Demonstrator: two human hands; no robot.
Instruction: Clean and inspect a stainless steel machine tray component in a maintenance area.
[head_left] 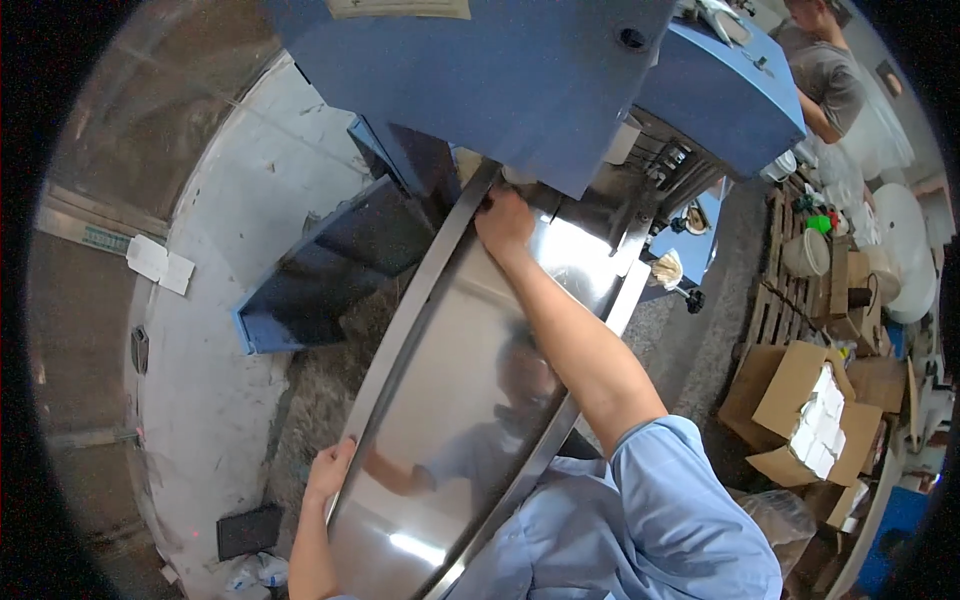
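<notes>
A long shiny steel tray (440,380) with raised rims runs from my body toward the blue machine housing (480,80). With its fingers curled round the tray's left rim, my left hand (330,468) grips the near end. My right hand (507,222) reaches across to the far end, close under the housing. Its fingers are closed beside the left rim, near something small and dark that I cannot make out. The fingertips are partly hidden.
An open blue panel (330,265) stands left of the tray. On the right are a second blue machine (720,85), a black knob (693,300), a wooden pallet (785,270) and an open cardboard box (800,410) with white pieces. Another person (825,70) is at the upper right.
</notes>
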